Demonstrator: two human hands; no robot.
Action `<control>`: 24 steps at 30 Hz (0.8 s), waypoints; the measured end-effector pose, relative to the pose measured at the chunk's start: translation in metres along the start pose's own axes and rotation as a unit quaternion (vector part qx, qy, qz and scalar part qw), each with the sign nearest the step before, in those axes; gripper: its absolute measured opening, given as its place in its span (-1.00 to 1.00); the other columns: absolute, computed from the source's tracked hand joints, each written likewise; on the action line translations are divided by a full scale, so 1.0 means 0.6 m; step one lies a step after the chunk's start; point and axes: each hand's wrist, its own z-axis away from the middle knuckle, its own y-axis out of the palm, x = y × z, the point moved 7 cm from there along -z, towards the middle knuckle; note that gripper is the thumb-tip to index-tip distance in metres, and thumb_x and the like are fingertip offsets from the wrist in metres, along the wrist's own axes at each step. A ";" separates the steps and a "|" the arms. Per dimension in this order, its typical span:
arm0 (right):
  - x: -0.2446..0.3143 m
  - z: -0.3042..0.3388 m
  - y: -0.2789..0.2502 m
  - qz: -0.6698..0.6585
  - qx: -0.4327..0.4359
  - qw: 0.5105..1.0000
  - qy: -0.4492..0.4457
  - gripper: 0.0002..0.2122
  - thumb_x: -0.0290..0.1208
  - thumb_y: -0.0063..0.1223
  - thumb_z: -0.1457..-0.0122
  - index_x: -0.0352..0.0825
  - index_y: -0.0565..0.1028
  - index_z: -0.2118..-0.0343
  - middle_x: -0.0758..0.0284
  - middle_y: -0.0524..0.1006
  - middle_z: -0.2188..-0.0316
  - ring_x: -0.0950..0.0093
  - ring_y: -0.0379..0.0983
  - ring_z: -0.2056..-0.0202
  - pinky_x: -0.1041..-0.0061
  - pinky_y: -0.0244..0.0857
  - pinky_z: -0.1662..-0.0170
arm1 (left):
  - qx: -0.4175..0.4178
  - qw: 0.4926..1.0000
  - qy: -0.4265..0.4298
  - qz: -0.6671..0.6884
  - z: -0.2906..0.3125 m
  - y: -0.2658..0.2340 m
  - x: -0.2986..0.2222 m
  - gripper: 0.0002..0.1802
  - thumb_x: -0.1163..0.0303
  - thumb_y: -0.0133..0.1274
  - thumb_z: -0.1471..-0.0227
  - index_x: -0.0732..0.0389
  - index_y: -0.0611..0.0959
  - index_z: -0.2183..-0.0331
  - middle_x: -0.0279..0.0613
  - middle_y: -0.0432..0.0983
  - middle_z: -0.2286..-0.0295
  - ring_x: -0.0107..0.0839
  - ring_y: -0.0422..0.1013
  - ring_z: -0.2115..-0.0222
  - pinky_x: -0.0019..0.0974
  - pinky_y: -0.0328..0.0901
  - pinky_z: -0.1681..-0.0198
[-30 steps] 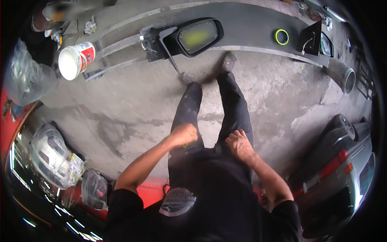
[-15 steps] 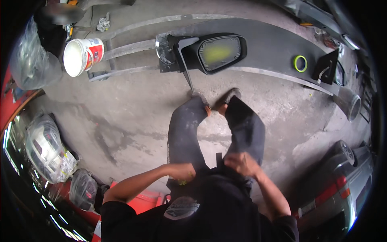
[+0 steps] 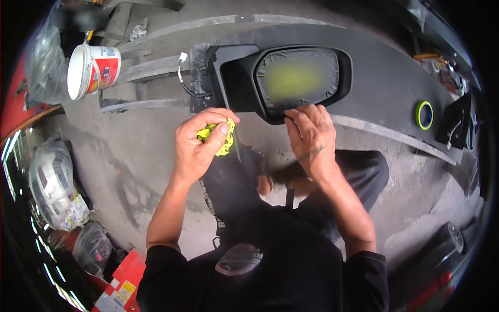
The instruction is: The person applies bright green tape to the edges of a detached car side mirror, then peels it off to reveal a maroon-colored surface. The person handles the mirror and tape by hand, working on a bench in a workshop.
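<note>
A black car side mirror [image 3: 345,78] lies on a long dark grey panel, its glass covered with a clouded film bearing a yellow-green patch. The fingertips of my right hand [image 3: 313,136] are bent against the mirror's lower rim, the thumb close below them; whether they pinch a thin edge there is hidden. My left hand [image 3: 195,143] is closed round a crumpled wad of yellow-green tape [image 3: 225,144], left of the mirror and below its mounting arm. A white connector [image 3: 183,57] on a black cable hangs out at the mirror's left end.
The grey panel [image 3: 384,67] rests on a metal frame [image 3: 140,106]. On it, to the right, are a yellow-green tape roll [image 3: 424,115] and a black triangular part [image 3: 457,127]. A white bucket [image 3: 78,73] stands left. Plastic-wrapped parts [image 3: 54,179] lie far left; a car part shows lower right.
Both hands have risen from my lap to the mirror, the left carrying the yellow-green wad. My legs are now bent, and the mirror and panel appear nearer.
</note>
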 end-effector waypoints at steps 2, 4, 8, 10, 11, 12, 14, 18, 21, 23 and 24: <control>0.004 -0.003 0.015 0.034 -0.027 0.998 -0.042 -0.82 -0.51 0.35 -0.03 -0.30 0.68 0.26 0.35 0.58 0.32 0.30 0.47 0.29 0.31 0.33 0.16 | -0.049 0.996 0.061 -0.047 -0.001 -0.002 0.004 -0.90 0.53 0.09 -0.22 0.37 0.65 0.29 0.00 0.67 0.16 -0.44 0.51 0.24 -0.37 0.39 0.13; 0.005 -0.004 0.031 0.047 -0.034 0.997 -0.054 -0.82 -0.50 0.35 -0.04 -0.29 0.67 0.26 0.36 0.57 0.33 0.31 0.45 0.29 0.30 0.29 0.17 | -0.084 0.988 0.102 -0.081 0.004 -0.003 0.007 -0.90 0.53 0.11 -0.22 0.38 0.65 0.28 0.02 0.66 0.12 -0.43 0.51 0.22 -0.35 0.38 0.10; 0.011 -0.005 0.049 0.077 -0.060 0.993 -0.067 -0.83 -0.49 0.36 -0.04 -0.28 0.67 0.27 0.38 0.55 0.35 0.32 0.43 0.31 0.31 0.22 0.19 | -0.115 0.970 0.179 -0.115 0.010 0.009 0.018 -0.92 0.57 0.17 -0.18 0.39 0.66 0.28 0.02 0.65 0.11 -0.34 0.54 0.19 -0.30 0.41 0.08; 0.018 -0.004 0.052 0.084 -0.073 0.992 -0.065 -0.86 -0.49 0.35 -0.05 -0.28 0.65 0.30 0.38 0.54 0.36 0.32 0.43 0.31 0.30 0.22 0.20 | -0.125 0.965 0.198 -0.115 0.009 0.012 0.027 -0.91 0.59 0.20 -0.15 0.39 0.66 0.27 0.01 0.65 0.12 -0.29 0.56 0.19 -0.29 0.43 0.09; 0.020 -0.004 0.053 0.087 -0.080 0.991 -0.064 -0.87 -0.49 0.35 -0.05 -0.29 0.65 0.32 0.38 0.54 0.37 0.32 0.44 0.31 0.30 0.22 0.20 | -0.133 0.968 0.192 -0.097 0.009 0.011 0.033 -0.91 0.59 0.20 -0.15 0.39 0.66 0.27 0.01 0.65 0.13 -0.29 0.57 0.19 -0.29 0.43 0.09; 0.019 -0.004 0.054 0.080 -0.073 0.993 -0.047 -0.88 -0.49 0.35 -0.04 -0.29 0.63 0.34 0.37 0.54 0.39 0.31 0.44 0.32 0.30 0.22 0.20 | -0.140 0.970 0.182 -0.077 0.011 0.012 0.037 -0.91 0.59 0.20 -0.15 0.39 0.66 0.27 0.01 0.65 0.13 -0.29 0.57 0.19 -0.29 0.43 0.09; 0.019 -0.006 0.057 0.067 -0.059 0.996 -0.012 -0.90 -0.51 0.34 -0.04 -0.30 0.61 0.38 0.36 0.53 0.42 0.30 0.44 0.32 0.29 0.22 0.20 | -0.152 0.972 0.173 -0.053 0.016 0.012 0.042 -0.92 0.59 0.18 -0.16 0.39 0.65 0.28 0.00 0.65 0.13 -0.34 0.55 0.21 -0.32 0.42 0.12; 0.018 -0.015 0.067 0.071 -0.047 0.996 0.004 -0.91 -0.54 0.30 0.00 -0.32 0.57 0.45 0.31 0.52 0.47 0.25 0.45 0.35 0.27 0.24 0.23 | -0.166 0.966 0.195 -0.041 0.014 0.017 0.049 -0.93 0.58 0.14 -0.19 0.39 0.65 0.28 -0.03 0.66 0.14 -0.46 0.52 0.26 -0.38 0.41 0.17; 0.024 -0.026 0.070 0.068 -0.041 0.997 0.008 -0.93 -0.54 0.27 0.00 -0.35 0.57 0.48 0.30 0.52 0.51 0.26 0.47 0.41 0.30 0.29 0.29 | -0.168 0.962 0.211 -0.038 0.010 0.019 0.049 -0.94 0.61 0.14 -0.17 0.39 0.65 0.28 -0.04 0.65 0.16 -0.44 0.52 0.25 -0.36 0.42 0.16; 0.012 -0.030 0.074 0.036 -0.022 0.998 0.037 -0.94 -0.53 0.24 -0.02 -0.39 0.58 0.47 0.33 0.53 0.55 0.36 0.48 0.47 0.37 0.33 0.35 | -0.172 0.962 0.211 -0.034 0.007 0.021 0.048 -0.94 0.61 0.14 -0.17 0.39 0.65 0.28 -0.04 0.65 0.16 -0.43 0.53 0.25 -0.36 0.42 0.16; 0.001 -0.032 0.076 -0.037 0.007 0.995 0.093 -0.93 -0.52 0.22 -0.03 -0.41 0.59 0.46 0.35 0.54 0.56 0.44 0.47 0.49 0.41 0.33 0.36 | -0.170 0.965 0.199 -0.023 0.006 0.020 0.047 -0.94 0.61 0.14 -0.17 0.39 0.65 0.27 -0.05 0.65 0.16 -0.42 0.53 0.24 -0.35 0.42 0.15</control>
